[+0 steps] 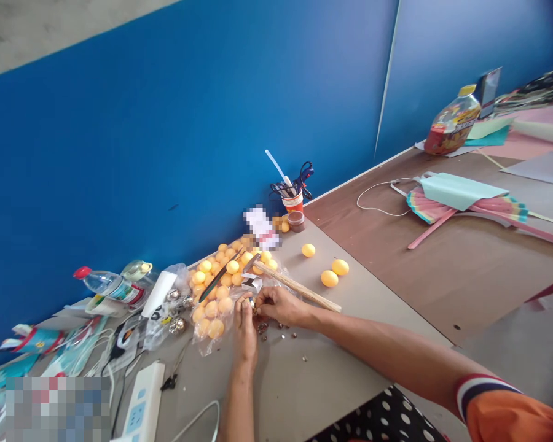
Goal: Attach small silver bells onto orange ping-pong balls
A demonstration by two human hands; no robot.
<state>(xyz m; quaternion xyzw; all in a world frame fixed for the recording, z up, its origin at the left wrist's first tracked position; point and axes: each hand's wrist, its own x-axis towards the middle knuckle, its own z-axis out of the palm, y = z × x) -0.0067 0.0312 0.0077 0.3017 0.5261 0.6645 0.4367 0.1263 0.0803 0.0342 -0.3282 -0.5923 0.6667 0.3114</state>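
Near the middle of the table, my left hand (246, 331) is closed around a small shiny ball (252, 302), mostly covered by the fingers. My right hand (279, 305) meets it from the right, fingertips pinched together at the ball; whether they hold a small piece is hidden. Several tiny brown bits (262, 331) lie on the table beneath my right hand. Just beyond both hands is a clear bag of orange balls (215, 329), with dark-handled scissors or tweezers (219, 277) across it. A hammer with a wooden handle (299, 287) rests beside my right hand.
Loose orange balls (329, 279) lie to the right. A cup of tools (293, 200) and a round jar (297, 221) stand by the blue wall. On the left are a plastic bottle (115, 288), shiny balls (177, 325) and a power strip (142, 399). A drink bottle (451, 123) stands far right.
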